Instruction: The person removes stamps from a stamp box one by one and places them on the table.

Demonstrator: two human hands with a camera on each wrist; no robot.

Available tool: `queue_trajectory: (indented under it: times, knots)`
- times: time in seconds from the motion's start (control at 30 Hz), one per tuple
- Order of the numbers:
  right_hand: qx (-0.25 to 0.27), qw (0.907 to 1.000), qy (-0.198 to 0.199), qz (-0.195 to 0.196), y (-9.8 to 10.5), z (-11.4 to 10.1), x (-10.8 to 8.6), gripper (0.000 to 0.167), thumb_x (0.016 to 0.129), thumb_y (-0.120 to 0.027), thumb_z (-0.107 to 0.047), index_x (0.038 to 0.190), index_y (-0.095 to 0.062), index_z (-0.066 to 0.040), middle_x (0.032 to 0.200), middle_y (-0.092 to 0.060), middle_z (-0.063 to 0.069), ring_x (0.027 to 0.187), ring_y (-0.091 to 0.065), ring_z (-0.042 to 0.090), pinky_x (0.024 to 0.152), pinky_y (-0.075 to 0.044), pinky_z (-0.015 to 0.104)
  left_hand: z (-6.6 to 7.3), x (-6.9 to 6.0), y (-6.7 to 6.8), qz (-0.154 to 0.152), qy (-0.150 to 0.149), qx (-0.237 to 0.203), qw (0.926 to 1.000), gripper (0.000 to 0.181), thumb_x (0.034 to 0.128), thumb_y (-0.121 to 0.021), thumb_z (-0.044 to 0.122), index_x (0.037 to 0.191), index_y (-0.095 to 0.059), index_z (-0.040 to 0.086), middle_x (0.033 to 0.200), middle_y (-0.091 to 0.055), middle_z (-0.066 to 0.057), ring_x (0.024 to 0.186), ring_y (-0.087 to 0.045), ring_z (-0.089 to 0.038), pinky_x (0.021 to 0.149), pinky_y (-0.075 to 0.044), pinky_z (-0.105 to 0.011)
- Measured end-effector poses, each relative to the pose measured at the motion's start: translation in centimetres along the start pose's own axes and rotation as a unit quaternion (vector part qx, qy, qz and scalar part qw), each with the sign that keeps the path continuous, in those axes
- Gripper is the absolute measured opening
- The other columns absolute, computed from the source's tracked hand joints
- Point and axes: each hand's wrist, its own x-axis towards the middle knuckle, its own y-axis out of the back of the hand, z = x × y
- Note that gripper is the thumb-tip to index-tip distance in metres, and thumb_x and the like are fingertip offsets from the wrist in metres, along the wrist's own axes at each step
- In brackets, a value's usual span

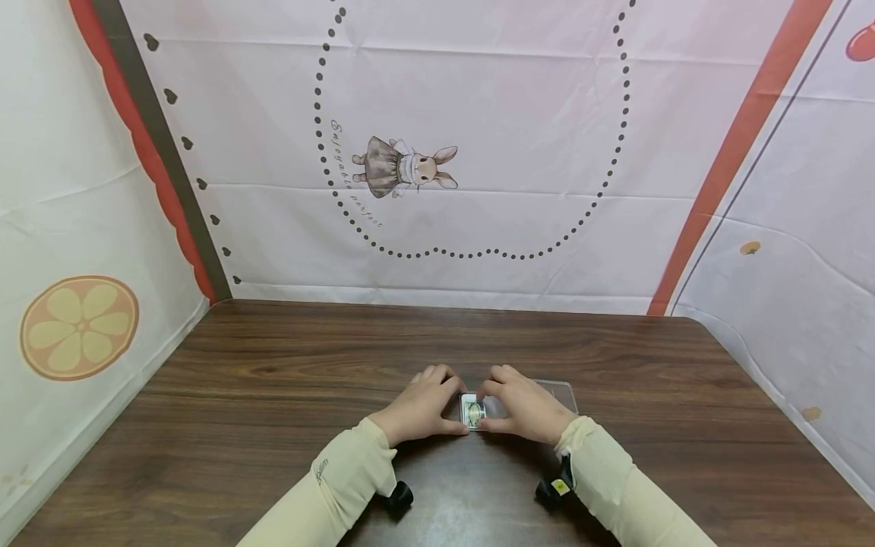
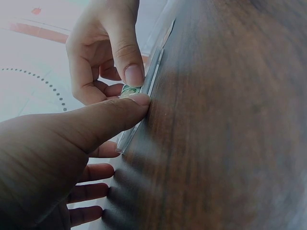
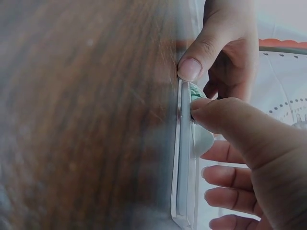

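A thin, flat, clear plastic case [image 1: 564,392] lies on the table, seen nearly edge-on in both wrist views. On its left end is a small white piece with green print [image 1: 472,411]; its serrated white edge [image 3: 203,142] stands up off the case in the right wrist view. My left hand [image 1: 425,406] grips the case's left end, thumb at the near edge and fingers at the far side. With thumb and fingers, my right hand [image 1: 522,406] pinches the printed piece, just right of the left thumb. The fingertips behind it are partly hidden.
The brown wood-grain table [image 1: 273,365] stretches around both hands. A printed cloth [image 1: 519,152] hangs along its back, with more cloth at the sides. Black wrist-worn devices sit under the left [image 1: 399,499] and right [image 1: 551,490] sleeves.
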Motion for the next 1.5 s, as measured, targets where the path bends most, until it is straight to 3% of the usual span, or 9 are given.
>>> queue_trajectory:
  times: [1.5]
  knots:
    - [0.001, 0.9999, 0.010, 0.010, 0.06, 0.14, -0.28, 0.022, 0.086, -0.071, -0.036, 0.095, -0.067, -0.017, 0.091, -0.049, -0.004, 0.081, -0.043, 0.006, 0.069, -0.044, 0.022, -0.07, -0.06, -0.10, 0.002, -0.002, 0.007, 1.0000, 0.052, 0.0801, -0.074, 0.048, 0.119, -0.059, 0.016, 0.119, -0.052, -0.004, 0.111, -0.048, -0.021, 0.096, -0.041, -0.041]
